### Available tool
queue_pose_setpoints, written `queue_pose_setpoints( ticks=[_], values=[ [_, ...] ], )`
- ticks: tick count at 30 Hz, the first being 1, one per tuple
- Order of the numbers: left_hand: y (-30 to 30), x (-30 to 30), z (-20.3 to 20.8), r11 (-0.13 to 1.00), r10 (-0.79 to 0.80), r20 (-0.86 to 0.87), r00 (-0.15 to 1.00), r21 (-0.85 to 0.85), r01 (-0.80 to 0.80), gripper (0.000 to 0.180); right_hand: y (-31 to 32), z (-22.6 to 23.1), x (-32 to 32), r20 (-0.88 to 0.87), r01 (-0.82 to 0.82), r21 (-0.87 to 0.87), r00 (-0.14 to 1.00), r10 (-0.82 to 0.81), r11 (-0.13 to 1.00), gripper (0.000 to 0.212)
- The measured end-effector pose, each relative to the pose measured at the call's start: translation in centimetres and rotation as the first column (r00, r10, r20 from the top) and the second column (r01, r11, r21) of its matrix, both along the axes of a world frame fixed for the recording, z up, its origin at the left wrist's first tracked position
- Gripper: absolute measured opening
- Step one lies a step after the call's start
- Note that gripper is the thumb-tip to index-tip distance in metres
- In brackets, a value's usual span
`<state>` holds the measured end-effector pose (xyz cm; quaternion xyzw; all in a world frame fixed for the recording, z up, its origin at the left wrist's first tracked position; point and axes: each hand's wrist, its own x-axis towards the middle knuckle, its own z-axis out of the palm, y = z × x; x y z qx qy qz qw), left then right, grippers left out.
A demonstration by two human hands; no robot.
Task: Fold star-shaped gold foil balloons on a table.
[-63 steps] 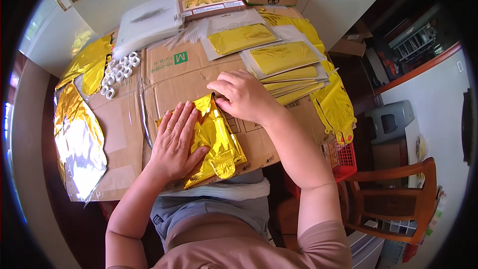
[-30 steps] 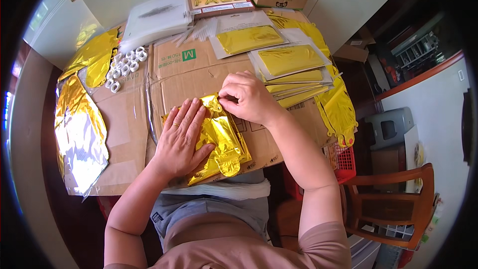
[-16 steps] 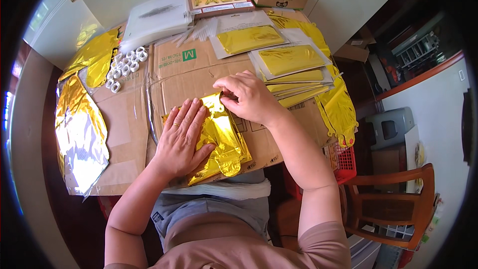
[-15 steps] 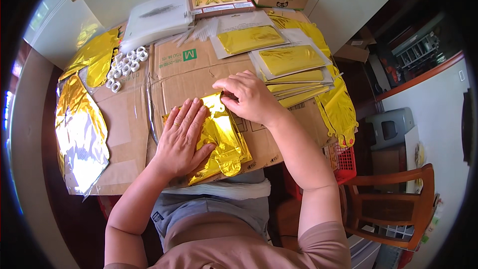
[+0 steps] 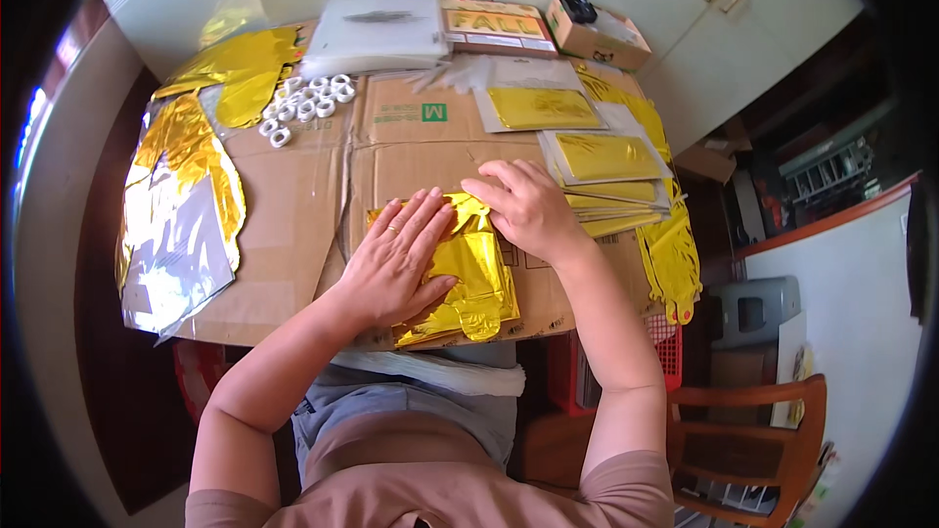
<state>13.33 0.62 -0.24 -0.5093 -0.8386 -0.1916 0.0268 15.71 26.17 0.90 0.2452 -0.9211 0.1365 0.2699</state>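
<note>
A folded gold foil balloon lies on the cardboard at the table's near edge. My left hand rests flat across its left side, fingers stretched out and close together. At the top right corner of the foil, my right hand has its thumb and index finger closed on the foil's edge, the other fingers curled. A rounded tab of foil points toward me at the lower right. The part of the balloon beneath my left palm is hidden.
White rings sit in a cluster at the back left, beside gold foil sheets. Packed gold foil packets are stacked at right. Behind stand clear plastic bags, a flat printed box and a small carton. A wooden chair stands right.
The view has turned, so the table appears shifted to the right. My left hand stays flat on the foil. My right hand remains at the same corner, with the foil's top edge moved slightly.
</note>
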Motion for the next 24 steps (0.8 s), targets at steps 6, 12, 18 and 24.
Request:
queue_pose_setpoints(
  ticks=[6,12,18,24],
  values=[
    [-0.6,-0.3,-0.6,0.994,-0.014,0.022,1.000,0.110,0.012,0.079,-0.2,1.3,0.5,-0.092,-0.087,0.295,0.989,0.119,0.952,0.029],
    [-1.4,-0.9,-0.1,0.947,-0.102,0.245,0.964,0.320,0.018,0.067,-0.9,2.2,0.5,-0.022,-0.142,0.301,0.988,0.156,0.943,0.019],
    [-2.0,-2.3,0.6,0.510,-0.300,0.711,0.636,0.683,-0.523,0.041,-1.2,3.7,-1.2,0.296,-0.098,-0.148,0.945,0.139,0.984,0.016],
    [-2.5,-3.7,-1.1,0.308,-0.057,0.688,0.723,0.701,-0.643,0.013,-0.3,3.1,-5.1,0.803,0.399,-0.270,0.596,-0.024,0.876,0.026]
  ],
)
